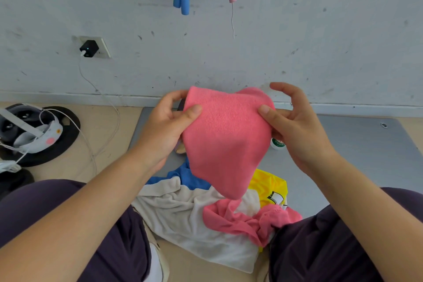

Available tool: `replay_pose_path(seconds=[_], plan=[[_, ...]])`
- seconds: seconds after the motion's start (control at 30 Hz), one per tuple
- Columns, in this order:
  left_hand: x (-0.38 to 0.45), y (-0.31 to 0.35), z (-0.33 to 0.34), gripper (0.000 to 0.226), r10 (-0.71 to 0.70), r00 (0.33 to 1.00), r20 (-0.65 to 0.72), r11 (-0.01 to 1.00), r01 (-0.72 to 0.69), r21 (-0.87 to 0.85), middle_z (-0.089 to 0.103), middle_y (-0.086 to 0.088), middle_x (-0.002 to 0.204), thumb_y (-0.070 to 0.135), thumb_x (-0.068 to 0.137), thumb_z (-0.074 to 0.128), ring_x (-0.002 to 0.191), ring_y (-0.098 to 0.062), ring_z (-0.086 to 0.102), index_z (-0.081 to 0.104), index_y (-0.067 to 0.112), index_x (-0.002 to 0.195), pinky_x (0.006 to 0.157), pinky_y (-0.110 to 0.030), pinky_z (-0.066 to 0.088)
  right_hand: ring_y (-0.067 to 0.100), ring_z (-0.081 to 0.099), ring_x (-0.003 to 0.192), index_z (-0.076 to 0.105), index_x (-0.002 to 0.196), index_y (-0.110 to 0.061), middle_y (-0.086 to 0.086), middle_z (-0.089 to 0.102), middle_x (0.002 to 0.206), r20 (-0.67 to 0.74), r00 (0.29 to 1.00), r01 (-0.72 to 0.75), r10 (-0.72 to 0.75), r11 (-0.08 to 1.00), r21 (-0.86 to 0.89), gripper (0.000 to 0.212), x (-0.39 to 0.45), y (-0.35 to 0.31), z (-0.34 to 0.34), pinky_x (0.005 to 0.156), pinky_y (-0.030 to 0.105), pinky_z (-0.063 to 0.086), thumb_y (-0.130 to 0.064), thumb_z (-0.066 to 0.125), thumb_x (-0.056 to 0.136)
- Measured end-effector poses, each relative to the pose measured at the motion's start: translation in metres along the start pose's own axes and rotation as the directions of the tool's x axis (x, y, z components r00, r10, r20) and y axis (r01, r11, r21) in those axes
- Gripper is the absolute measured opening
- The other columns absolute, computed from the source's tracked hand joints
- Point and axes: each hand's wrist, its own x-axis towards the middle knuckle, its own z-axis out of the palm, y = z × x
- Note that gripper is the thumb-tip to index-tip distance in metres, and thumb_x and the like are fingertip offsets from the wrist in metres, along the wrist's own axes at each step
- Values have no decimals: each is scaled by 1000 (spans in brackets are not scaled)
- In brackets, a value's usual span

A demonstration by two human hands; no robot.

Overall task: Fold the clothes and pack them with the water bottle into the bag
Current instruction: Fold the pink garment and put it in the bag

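Both hands hold the pink cloth (225, 137) up above the pile of clothes (206, 213), left hand (170, 126) and right hand (297, 126) each pinching a top corner under the thumb; keep both pinches level; fold it edge to edge.

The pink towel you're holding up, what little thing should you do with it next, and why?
Probably bring the two held corners together to fold it in half. Both hands, left hand and right hand, pinch the pink towel at its top, and it hangs loose above the unfolded pile of clothes.
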Motion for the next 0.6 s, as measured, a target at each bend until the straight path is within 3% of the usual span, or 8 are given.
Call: replay_pose_path(seconds=[0.07,0.13,0.27,0.37,0.47,0.53,0.6], plan=[[1,-1,-1,37,32,999,12,999,-32,31,58,-17,80,32,85,71,71,-25,51,62,41,120,64,-37,42,9,39,48,63,112,-22,1,45,52,18,999,34,-34,999,-6,21,0,0,1,47,16,38,-19,66,92],[0,1,-2,28,58,997,51,997,-61,56,62,-6,78,35,81,70,67,-16,53,72,36,109,57,-25,45,8,43,50,68,97,-17,0,52,54,37,999,26,-27,999,35,11,0,-2,2,48,15,40,-20,69,87],[1,2,-6,29,56,993,106,994,-66,85,71,-8,89,24,76,75,76,-27,56,75,32,105,72,-34,44,15,68,74,69,107,-15,8,76,84,144,989,-31,25,999,38,35,2,-5,-4,69,18,52,-16,76,73],[3,0,-9,38,84,991,106,961,-109,256,77,2,94,12,85,73,83,-23,73,68,34,116,72,-28,56,8,71,80,69,114,-15,3,77,89,113,993,-4,22,988,-157,37,4,-2,-7,72,12,50,-7,76,79],[5,-3,-7,33,93,994,51,922,-106,372,77,4,87,10,86,72,85,-36,69,68,30,112,63,-26,55,-8,64,68,71,108,-14,-5,76,83,91,995,69,-39,930,-361,30,4,2,-4,64,3,43,-3,76,80],[6,-5,-8,24,94,995,40,892,-102,440,77,-1,85,12,85,74,85,-42,68,71,26,106,69,-35,57,-8,62,65,71,99,-20,-6,73,80,104,991,118,-80,885,-449,25,4,1,-5,62,3,41,-4,76,81],[6,-4,-9,19,98,994,48,857,-108,504,77,1,84,16,84,75,83,-32,71,73,23,102,79,-44,57,-1,60,63,68,88,-33,-7,69,75,104,986,164,-129,821,-547,26,4,0,-7,62,6,41,-9,77,81]])
